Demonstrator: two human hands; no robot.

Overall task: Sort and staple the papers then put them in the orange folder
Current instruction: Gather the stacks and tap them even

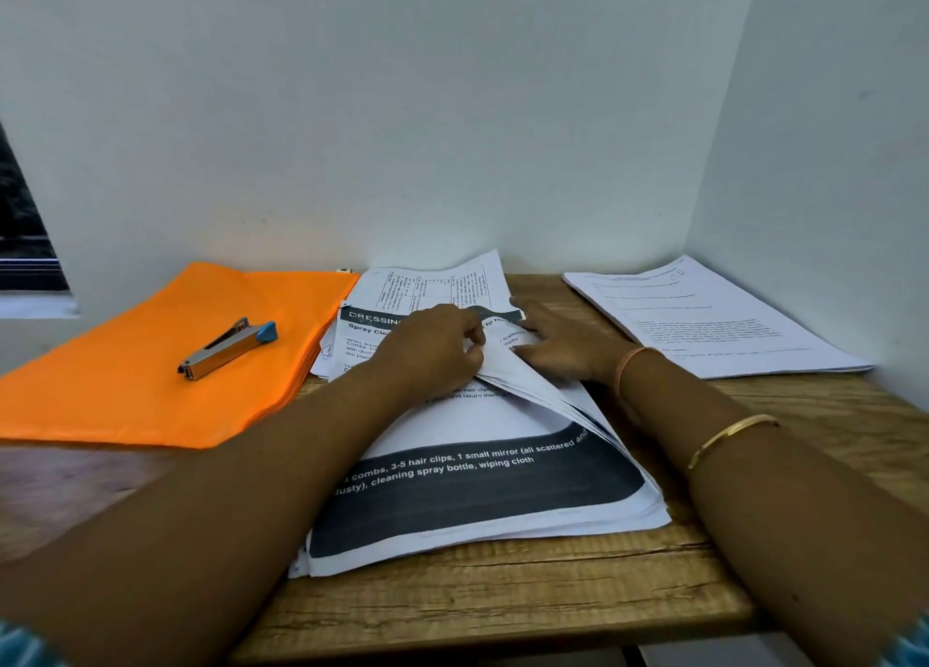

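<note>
1. Two hands work the middle stack [477, 495] of printed papers. They sit close together at its far end, w/ a lifted wad of sheets between them.
2. L hand [432, 352]: fingers curled, pinching the raised edge of several sheets, which bend up off the stack.
3. R hand [558, 344]: fingers straight and spread, pressing flat on the page next to the lift. It grips nothing.
4. Orange folder [151, 364] lies flat at left, just beside the stack's far-left corner, w/ the stapler [226, 347] resting on top of it. Can't tell if the folder is open or closed.
5. Second pile [714, 319] sits at right by the wall corner, well apart from the folder.
6. Step, as I judge it: sorting, i.e. leafing through to split out a set. No staple is visible on any sheet.
7. Risks from here:
   - Pinch takes too many or too few sheets, so sets get mixed. Cause: thin pages clinging together.
   - Bent sheets crease or tear if pulled hard while the R hand pins them.
   - Stack's near edge is close to the table [502, 611] front, and the sheets are already fanned. A sideways tug could slide some off.
   - Stapler must come off the folder before filing, else it slips when the folder is lifted.
</note>
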